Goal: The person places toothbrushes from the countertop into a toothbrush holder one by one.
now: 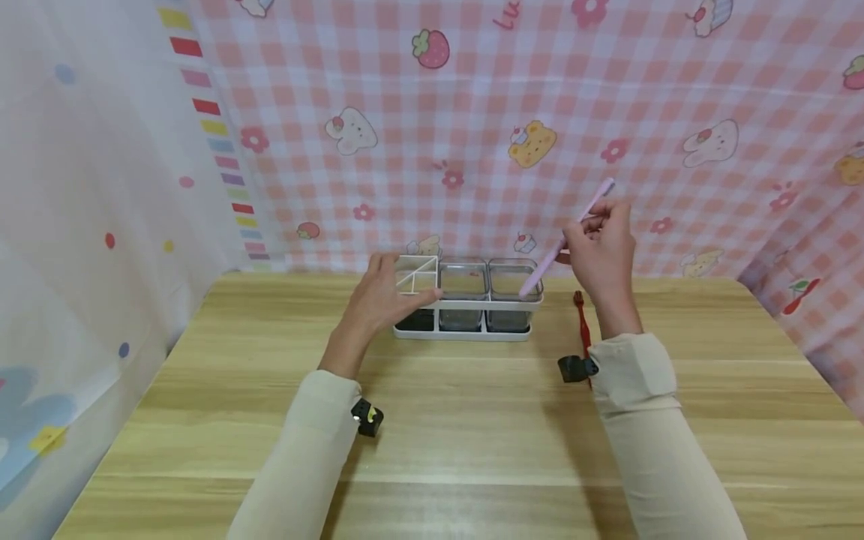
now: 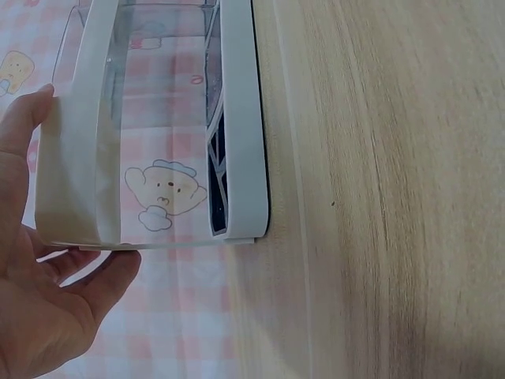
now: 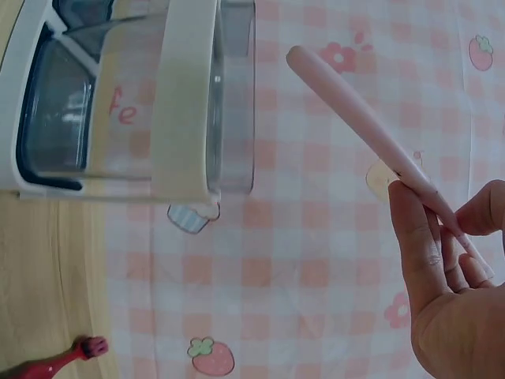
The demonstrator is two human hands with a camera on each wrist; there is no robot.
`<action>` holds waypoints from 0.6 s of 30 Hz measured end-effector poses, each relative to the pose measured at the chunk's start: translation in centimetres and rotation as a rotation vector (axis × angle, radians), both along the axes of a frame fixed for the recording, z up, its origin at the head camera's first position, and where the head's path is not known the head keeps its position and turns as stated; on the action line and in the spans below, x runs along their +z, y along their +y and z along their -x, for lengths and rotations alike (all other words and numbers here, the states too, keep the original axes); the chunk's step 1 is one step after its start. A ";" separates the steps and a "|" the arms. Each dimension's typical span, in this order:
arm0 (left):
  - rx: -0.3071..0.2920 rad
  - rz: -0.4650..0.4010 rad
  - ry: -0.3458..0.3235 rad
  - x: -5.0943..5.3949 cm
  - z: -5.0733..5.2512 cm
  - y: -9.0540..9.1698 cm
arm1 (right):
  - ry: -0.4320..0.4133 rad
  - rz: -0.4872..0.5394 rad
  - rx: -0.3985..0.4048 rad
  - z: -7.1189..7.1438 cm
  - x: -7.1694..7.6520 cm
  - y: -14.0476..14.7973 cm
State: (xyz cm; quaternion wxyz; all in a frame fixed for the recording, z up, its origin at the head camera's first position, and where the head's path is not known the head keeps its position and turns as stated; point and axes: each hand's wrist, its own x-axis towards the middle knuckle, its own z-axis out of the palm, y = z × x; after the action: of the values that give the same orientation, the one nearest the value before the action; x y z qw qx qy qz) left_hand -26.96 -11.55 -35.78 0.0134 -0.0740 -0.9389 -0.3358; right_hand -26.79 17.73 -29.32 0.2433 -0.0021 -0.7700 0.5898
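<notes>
Right fingers [image 1: 616, 213] pinch pink stick [image 1: 552, 256], tip above organizer [image 1: 475, 305] rim; left fingers [image 2: 113, 283] grip left end; tabletop [image 1: 466, 439] spreads wide in front.

Holder [image 1: 466, 305] on table [image 1: 459, 450], before cloth [image 1: 472, 112]; utensil [image 1: 584, 330] right of holder.

A pink checked cloth [image 1: 398, 184] hangs behind a wood-grain table [image 1: 466, 435].

Bright, diffuse light washes the wooden tabletop [image 1: 466, 420] before me, leaving a pale sheen at lower center of the head view and soft shadows beside my left sleeve [image 1: 290, 457] and right sleeve [image 1: 664, 457]. A small glint marks the clear-cupped holder [image 3: 185, 103] at upper left of my right-wrist view; my left-wrist view darkens toward its lower right corner.
</notes>
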 end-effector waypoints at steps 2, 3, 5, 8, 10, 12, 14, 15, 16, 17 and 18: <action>-0.002 -0.004 0.001 0.0 -0.1 -0.1 | 0.010 0.000 0.014 0.1 0.0 -0.4; -0.002 -0.006 0.002 0.0 -0.1 -0.1 | 0.013 0.002 0.022 0.2 0.0 -0.6; -0.006 -0.006 0.005 0.1 -0.2 0.0 | 0.024 0.014 0.037 0.3 0.0 -0.9; -0.007 -0.005 0.008 0.1 -0.2 0.0 | 0.028 0.027 0.056 0.5 0.2 -1.3; -0.005 -0.004 0.007 0.1 -0.2 -0.1 | 0.030 0.029 0.065 0.5 0.3 -1.6; -0.003 -0.004 0.006 0.1 -0.2 -0.1 | 0.030 0.033 0.074 0.6 0.4 -1.9; -0.002 -0.004 0.007 0.1 -0.2 -0.1 | 0.028 0.018 0.068 0.7 0.6 -2.3; -0.004 -0.004 0.009 0.1 -0.2 -0.1 | 0.030 0.018 0.071 0.7 0.7 -2.5; -0.004 -0.004 0.011 0.0 -0.2 -0.1 | 0.029 0.013 0.069 0.8 0.7 -2.6; -0.005 -0.005 0.012 0.0 -0.2 -0.1 | 0.027 0.002 0.067 0.8 0.8 -2.8; -0.007 -0.006 0.013 0.0 -0.2 0.0 | 0.025 -0.004 0.069 0.9 0.9 -2.9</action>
State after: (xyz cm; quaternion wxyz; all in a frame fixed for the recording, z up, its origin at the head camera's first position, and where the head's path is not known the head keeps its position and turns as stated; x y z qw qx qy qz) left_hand -26.77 -11.58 -35.77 0.0186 -0.0793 -0.9375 -0.3383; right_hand -27.65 14.82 -28.44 0.2325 0.0326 -0.7677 0.5963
